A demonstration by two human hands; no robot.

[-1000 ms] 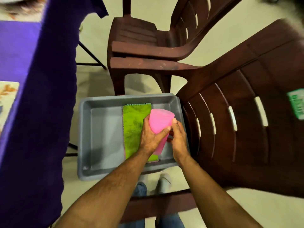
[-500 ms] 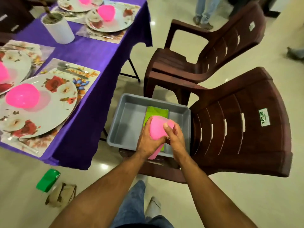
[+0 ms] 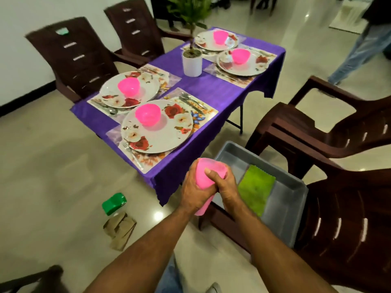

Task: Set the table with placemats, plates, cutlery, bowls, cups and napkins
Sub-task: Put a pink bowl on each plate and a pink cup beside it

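Both hands wrap a stack of pink cups [image 3: 206, 176] just below frame centre: left hand [image 3: 193, 192] curled around the lower body, right hand [image 3: 227, 187] gripping the upper part with the thumb laid across the rim. How many cups are nested cannot be told. The stack is held in the air, above the near edge of the grey bin [image 3: 296, 182], which sits on a brown chair [image 3: 349, 218] at lower right. A green napkin [image 3: 257, 191] lies flat in the bin, to the right of the hands.

Step in hand, by my reading: the cups stage. Table [image 3: 211, 89], upper centre, carries four settings, each with placemat, flowered plate, pink bowl and some cutlery; nearest plate [image 3: 169, 134] and bowl [image 3: 148, 114] sit just above the hands. No cups or napkins on the table.

Next move likely calls for pulling one cup free of the stack, then setting it upright on bare mat beside a plate, clear of the spoon [image 3: 186, 97]. Potted plant [image 3: 192, 62] stands mid-table; reach around it for the far settings.
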